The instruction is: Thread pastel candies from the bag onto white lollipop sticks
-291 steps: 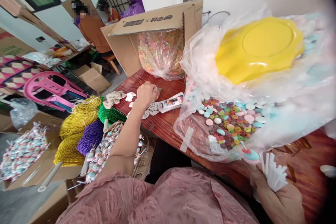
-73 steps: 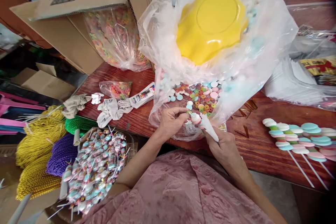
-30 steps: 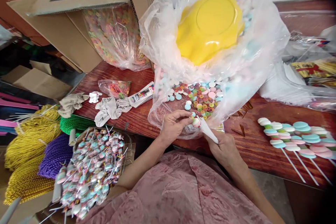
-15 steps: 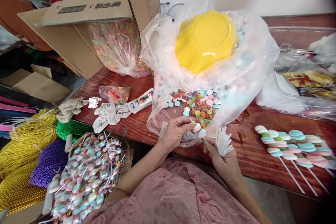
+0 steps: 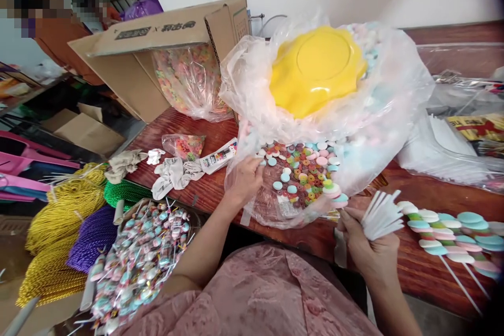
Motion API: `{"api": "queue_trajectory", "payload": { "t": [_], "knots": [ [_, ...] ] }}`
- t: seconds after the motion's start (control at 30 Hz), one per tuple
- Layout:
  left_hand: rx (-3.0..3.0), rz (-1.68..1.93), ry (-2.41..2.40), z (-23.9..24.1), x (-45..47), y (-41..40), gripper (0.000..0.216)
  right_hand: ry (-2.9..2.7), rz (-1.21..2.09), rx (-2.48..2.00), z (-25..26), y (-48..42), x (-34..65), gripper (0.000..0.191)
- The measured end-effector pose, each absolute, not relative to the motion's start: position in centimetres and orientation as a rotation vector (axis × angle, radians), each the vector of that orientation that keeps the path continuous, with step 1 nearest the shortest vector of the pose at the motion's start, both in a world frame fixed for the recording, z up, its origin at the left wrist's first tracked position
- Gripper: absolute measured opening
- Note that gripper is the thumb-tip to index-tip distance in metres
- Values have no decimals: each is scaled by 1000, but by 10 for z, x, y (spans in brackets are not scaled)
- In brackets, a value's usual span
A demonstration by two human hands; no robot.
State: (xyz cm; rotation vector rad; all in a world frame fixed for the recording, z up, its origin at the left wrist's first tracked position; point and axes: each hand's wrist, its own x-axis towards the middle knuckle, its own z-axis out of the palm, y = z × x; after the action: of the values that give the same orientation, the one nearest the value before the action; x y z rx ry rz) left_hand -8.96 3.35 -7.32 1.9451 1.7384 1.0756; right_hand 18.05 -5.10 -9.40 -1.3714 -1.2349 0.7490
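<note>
Has left hand point(image 5: 244, 181) at left edge of loose candies point(image 5: 305, 169), can't tell if pinching; grips white sticks point(image 5: 381, 215) in right hand point(image 5: 372, 254), plus candy skewer point(image 5: 333, 191) slanted far-left.

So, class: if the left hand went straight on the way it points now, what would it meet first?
Probably the pale blue and white discs just past the fingertips of the left hand; depth is unclear, and they may already touch.

- one left hand point(image 5: 244, 182)
- one right hand point(image 5: 372, 249)
- one held skewer point(image 5: 333, 190)
- at least four other skewers point(image 5: 449, 236)
- one yellow bowl point(image 5: 318, 73)
- one green cord bundle point(image 5: 126, 192)
- one purple cord bundle point(image 5: 96, 239)
- two co-workers point(image 5: 63, 50)
</note>
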Motion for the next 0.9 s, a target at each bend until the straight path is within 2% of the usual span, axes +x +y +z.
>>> {"api": "queue_trajectory", "payload": {
  "t": [0.13, 0.37, 0.5, 0.67, 0.9],
  "knots": [
    [2154, 683, 1967, -76, -115, 51, 31, -1328, 773, -1333, -100, -55, 183, 21],
    [2190, 623, 1869, -76, -132, 50, 35, -1535, 717, -1256, -110, -62, 181, 17],
    [2296, 447, 1870, -74, -139, 43, 26, -1572, 704, -1249, -105, -60, 182, 15],
    [2441, 467, 1668, -67, -140, 46, 22, -1671, 736, -1238, -100, -59, 174, 30],
    [2632, 259, 1359, -61, -130, 68, 28, -1741, 698, -1175, -96, -59, 169, 15]
  ]
}}
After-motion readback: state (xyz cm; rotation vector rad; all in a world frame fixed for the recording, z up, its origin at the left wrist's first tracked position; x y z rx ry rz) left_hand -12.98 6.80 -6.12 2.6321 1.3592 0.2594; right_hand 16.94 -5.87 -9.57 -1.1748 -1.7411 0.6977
